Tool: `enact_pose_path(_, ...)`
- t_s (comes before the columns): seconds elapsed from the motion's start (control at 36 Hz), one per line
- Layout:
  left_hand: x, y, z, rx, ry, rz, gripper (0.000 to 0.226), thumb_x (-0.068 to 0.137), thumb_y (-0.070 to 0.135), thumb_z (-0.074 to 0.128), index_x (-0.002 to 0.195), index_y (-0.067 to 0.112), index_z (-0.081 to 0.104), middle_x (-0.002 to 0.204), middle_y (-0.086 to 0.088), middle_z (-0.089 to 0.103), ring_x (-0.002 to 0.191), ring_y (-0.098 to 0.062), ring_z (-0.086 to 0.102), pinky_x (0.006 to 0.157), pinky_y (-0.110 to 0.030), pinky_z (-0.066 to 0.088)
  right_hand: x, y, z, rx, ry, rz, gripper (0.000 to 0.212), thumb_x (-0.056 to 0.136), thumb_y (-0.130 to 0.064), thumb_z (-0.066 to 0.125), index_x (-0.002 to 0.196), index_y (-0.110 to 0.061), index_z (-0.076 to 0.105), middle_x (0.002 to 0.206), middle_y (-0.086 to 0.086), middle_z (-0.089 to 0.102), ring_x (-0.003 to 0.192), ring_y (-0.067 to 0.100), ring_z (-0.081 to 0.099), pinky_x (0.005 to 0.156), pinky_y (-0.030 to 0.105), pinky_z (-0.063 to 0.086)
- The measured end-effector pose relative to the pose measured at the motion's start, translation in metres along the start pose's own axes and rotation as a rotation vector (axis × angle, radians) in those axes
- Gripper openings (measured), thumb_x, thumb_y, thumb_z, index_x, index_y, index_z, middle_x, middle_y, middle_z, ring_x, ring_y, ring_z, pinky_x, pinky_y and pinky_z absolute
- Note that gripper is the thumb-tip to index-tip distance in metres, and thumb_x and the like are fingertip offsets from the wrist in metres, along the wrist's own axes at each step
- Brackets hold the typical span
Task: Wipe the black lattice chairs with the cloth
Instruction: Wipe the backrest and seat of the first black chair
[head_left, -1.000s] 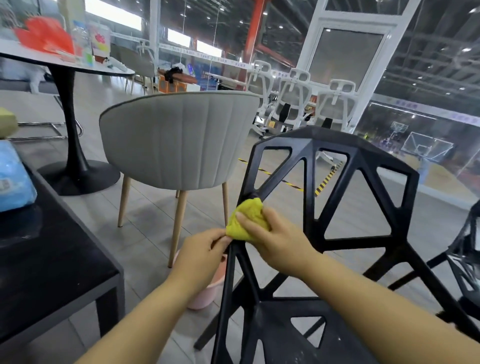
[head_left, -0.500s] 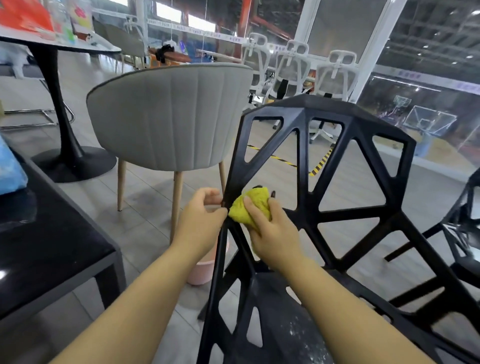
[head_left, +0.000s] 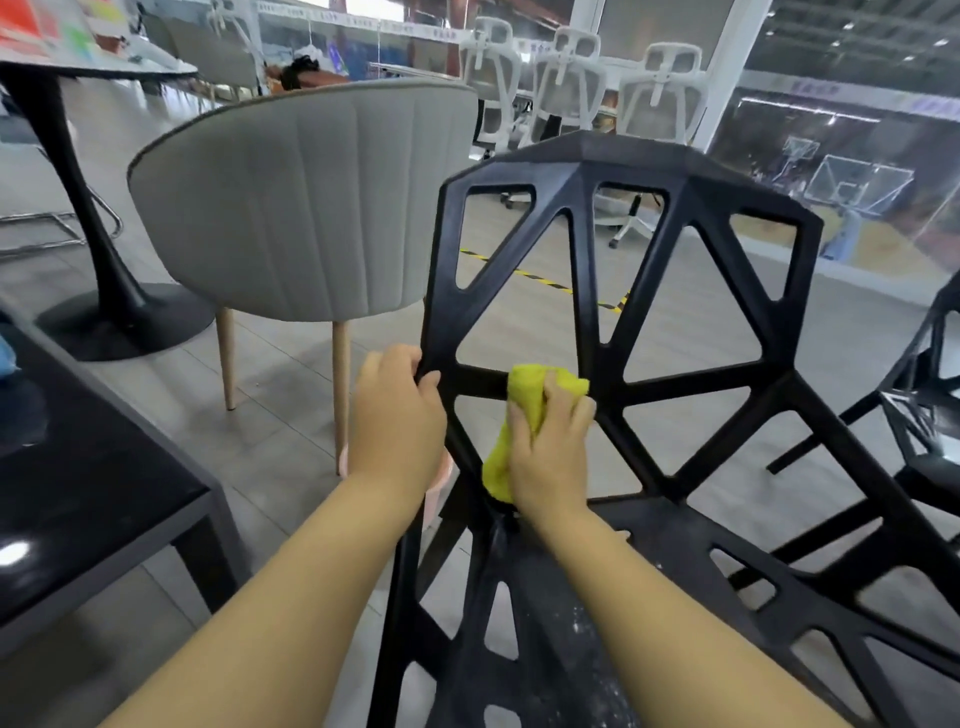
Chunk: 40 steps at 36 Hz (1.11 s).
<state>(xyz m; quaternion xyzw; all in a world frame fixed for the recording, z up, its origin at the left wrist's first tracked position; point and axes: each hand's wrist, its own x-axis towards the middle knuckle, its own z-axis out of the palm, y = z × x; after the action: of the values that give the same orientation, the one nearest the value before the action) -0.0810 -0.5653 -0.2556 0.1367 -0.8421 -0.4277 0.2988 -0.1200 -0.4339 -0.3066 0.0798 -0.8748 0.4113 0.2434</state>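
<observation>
A black lattice chair (head_left: 587, 249) stands right in front of me, its open triangular backrest facing me and its dusty seat below. My left hand (head_left: 397, 421) grips the left upright of the backrest at mid height. My right hand (head_left: 548, 452) holds a crumpled yellow cloth (head_left: 522, 400) and presses it on the horizontal bar of the backrest, just right of my left hand. Part of the cloth hangs down under my palm. A second black lattice chair (head_left: 930, 395) shows at the right edge.
A grey upholstered chair (head_left: 306, 208) on wooden legs stands behind the black chair to the left. A pink bucket (head_left: 439, 488) sits on the floor behind my left hand. A black table (head_left: 93, 499) fills the left foreground; a round pedestal table (head_left: 104, 291) lies beyond.
My right hand has slid the cloth rightward from the left upright along the horizontal bar. My left hand now grips the upright. The view has moved closer.
</observation>
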Motion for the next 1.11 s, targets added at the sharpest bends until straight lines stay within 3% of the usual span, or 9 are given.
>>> enact_pose_path(0.08,0.002,-0.007,0.001,0.003,0.032,0.023,0.015,0.092,0.015,0.051,0.101,0.011,0.063,0.1,-0.006,0.059,0.092,-0.022,0.056,0.079,-0.027,0.045,-0.009,-0.033,0.01,0.046,-0.126,-0.218,0.052,0.093,-0.037,0.045,0.14,-0.017,0.039,0.123,0.009,0.031,0.088,0.015,0.038,0.067,0.026,0.028)
enact_pose_path(0.17,0.0,-0.009,-0.003,-0.036,0.039,0.002,0.023,0.088,0.005,0.044,0.091,0.017,0.064,0.095,-0.001,0.061,0.084,-0.013,0.05,0.062,-0.006,0.032,-0.014,-0.05,0.014,0.057,-0.188,-0.303,0.052,0.091,-0.038,0.043,0.139,-0.016,0.044,0.125,0.015,0.036,0.088,0.029,0.05,0.067,0.027,0.034)
enact_pose_path(0.31,-0.005,-0.01,-0.004,-0.014,0.023,0.044,0.026,0.095,0.009,0.042,0.108,0.011,0.065,0.105,-0.003,0.063,0.088,-0.006,0.047,0.065,-0.003,0.031,-0.021,-0.025,0.013,-0.01,-0.173,-0.392,0.052,0.09,-0.035,0.041,0.137,-0.014,0.046,0.118,0.02,0.044,0.075,0.031,0.053,0.059,0.026,0.038)
enact_pose_path(0.39,-0.007,-0.009,-0.006,0.015,0.026,0.072,0.029,0.098,0.011,0.041,0.118,0.008,0.061,0.111,-0.004,0.06,0.092,-0.003,0.043,0.065,0.007,0.03,-0.036,0.004,0.009,-0.128,-0.275,-0.286,0.053,0.093,-0.04,0.037,0.141,-0.018,0.043,0.125,0.016,0.042,0.079,0.032,0.053,0.061,0.029,0.039)
enact_pose_path(0.64,-0.012,0.001,-0.007,0.144,0.036,0.129,0.025,0.096,0.015,0.048,0.118,0.009,0.058,0.113,-0.008,0.051,0.101,-0.018,0.051,0.079,-0.024,0.043,-0.036,0.03,-0.018,-0.537,-0.569,-0.148,0.041,0.1,-0.031,0.037,0.141,-0.027,0.035,0.131,0.01,0.031,0.094,0.033,0.053,0.068,0.033,0.041)
enact_pose_path(0.72,-0.011,0.001,-0.002,0.289,0.078,0.385,0.023,0.083,0.004,0.063,0.106,0.007,0.061,0.106,-0.013,0.046,0.097,-0.03,0.043,0.081,-0.043,0.048,-0.032,0.025,-0.024,-0.528,-0.542,-0.196,0.04,0.1,-0.031,0.04,0.139,-0.026,0.036,0.131,0.01,0.03,0.095,0.035,0.052,0.071,0.036,0.046)
enact_pose_path(0.92,-0.004,0.01,0.011,0.854,-0.277,0.85,0.024,0.058,-0.002,0.071,0.08,0.006,0.066,0.083,-0.012,0.059,0.076,-0.031,0.055,0.065,-0.036,0.045,0.001,0.068,-0.037,-0.697,-0.313,-0.328,0.054,0.064,-0.01,0.065,0.115,-0.013,0.048,0.092,0.022,0.053,0.058,0.035,0.051,0.042,0.034,0.037)
enact_pose_path(1.0,-0.004,0.016,0.014,1.021,-0.439,0.923,0.016,0.078,0.009,0.065,0.094,0.008,0.065,0.095,-0.008,0.058,0.09,-0.028,0.054,0.077,-0.035,0.043,0.018,0.081,-0.044,-0.706,-0.165,-0.418,0.044,0.069,-0.011,0.038,0.113,-0.014,0.044,0.089,0.021,0.053,0.055,0.031,0.048,0.044,0.03,0.029)
enact_pose_path(1.11,-0.003,0.018,0.02,1.24,-0.623,0.89,0.029,0.094,0.014,0.043,0.121,0.012,0.054,0.122,-0.006,0.05,0.114,-0.025,0.044,0.097,-0.033,0.033,0.023,0.093,-0.044,-0.522,-0.09,-0.357,0.04,0.077,-0.01,0.038,0.117,-0.014,0.042,0.092,0.022,0.053,0.062,0.03,0.048,0.051,0.031,0.032)
